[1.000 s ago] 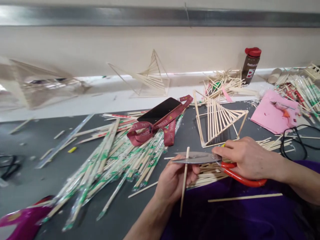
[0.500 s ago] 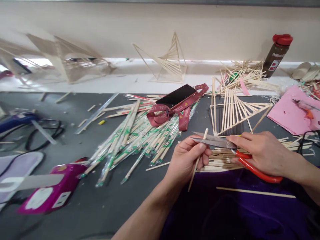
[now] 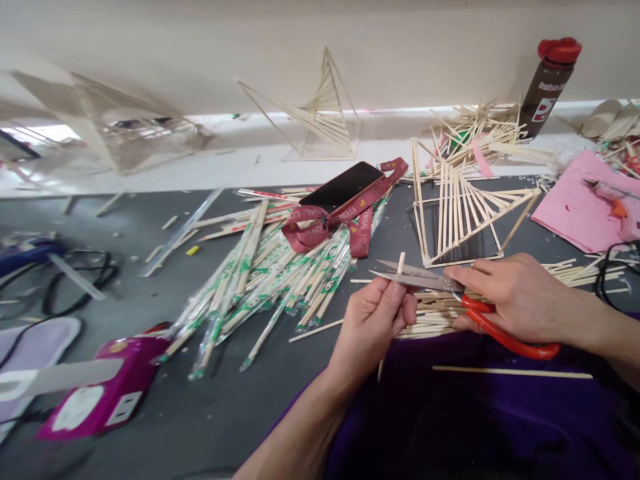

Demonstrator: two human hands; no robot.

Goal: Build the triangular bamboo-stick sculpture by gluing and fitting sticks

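My left hand (image 3: pixel 373 327) is closed on a thin wooden chopstick (image 3: pixel 401 262), whose tip pokes up above the thumb and whose lower end shows under the palm. In my right hand (image 3: pixel 520 303) is a pair of scissors (image 3: pixel 493 327) with orange-red handles. Their slightly parted blades lie across the stick just above my left thumb. Behind my hands stands a stick frame (image 3: pixel 463 220) with a fan of slanted sticks. Under and between the hands lies a row of loose sticks (image 3: pixel 435 313), partly hidden. Another single stick (image 3: pixel 513 371) rests on the dark purple cloth over my lap.
Wrapped chopsticks (image 3: pixel 270 293) are heaped left of my hands, with a phone (image 3: pixel 345 185) and a red lanyard (image 3: pixel 360 239) on top. A bottle (image 3: pixel 550 90), a stick pile (image 3: pixel 480 137) and another stick model (image 3: pixel 325 123) stand at the back. Pink paper (image 3: pixel 575 200) lies right.
The camera view has shifted slightly, so most things sit a little further left. Both hands keep their grips, and the scissor blades still lie across the chopstick.
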